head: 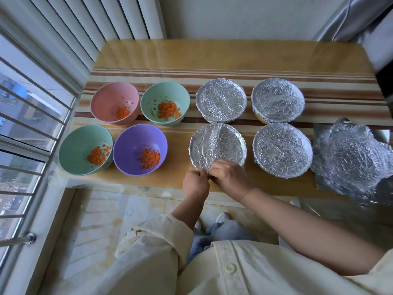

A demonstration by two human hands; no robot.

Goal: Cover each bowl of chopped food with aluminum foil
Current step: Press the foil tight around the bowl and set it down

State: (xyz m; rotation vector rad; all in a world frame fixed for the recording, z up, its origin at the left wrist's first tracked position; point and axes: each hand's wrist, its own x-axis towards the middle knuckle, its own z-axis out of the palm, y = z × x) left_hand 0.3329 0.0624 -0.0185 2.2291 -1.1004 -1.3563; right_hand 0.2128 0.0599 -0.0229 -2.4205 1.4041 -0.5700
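At the near edge of the bench (170, 177), my left hand (195, 184) and right hand (230, 177) both pinch the rim of the foil-capped bowl (217, 145), apparently crimping it tight so it holds, while four open carrot bowls (131, 145) wait leftward.

Crinkled shiny foil (217, 143) — matt bowls (140, 149), glossy table (234, 58).

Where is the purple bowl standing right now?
In the head view, the purple bowl stands in the near row, left of centre, between a green bowl and a foil-covered bowl.
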